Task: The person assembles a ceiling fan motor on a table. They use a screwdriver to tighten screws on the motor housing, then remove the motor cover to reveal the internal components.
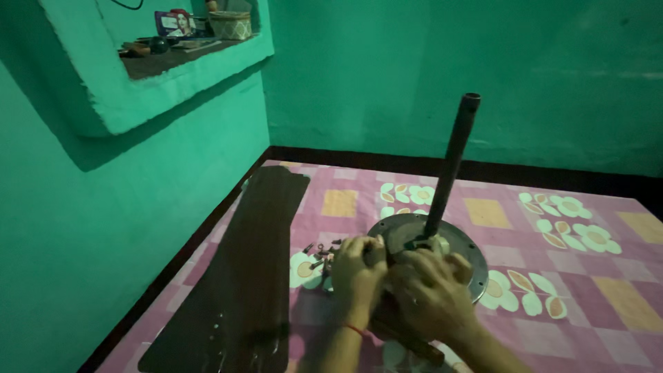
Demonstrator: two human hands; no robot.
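A round dark metal ceiling-fan motor housing [428,252] with its upright black downrod [452,162] sits mid-floor on the pink floral patterned mat [587,276]. I see my left hand [356,273] and right hand [431,290] both closed on its near rim, seemingly steadying a dark wooden blade piece [407,335]. Small loose screws [321,252] lie just left; long brown fan blades [242,276] flank the mat's left edge. Open room remains rightward.
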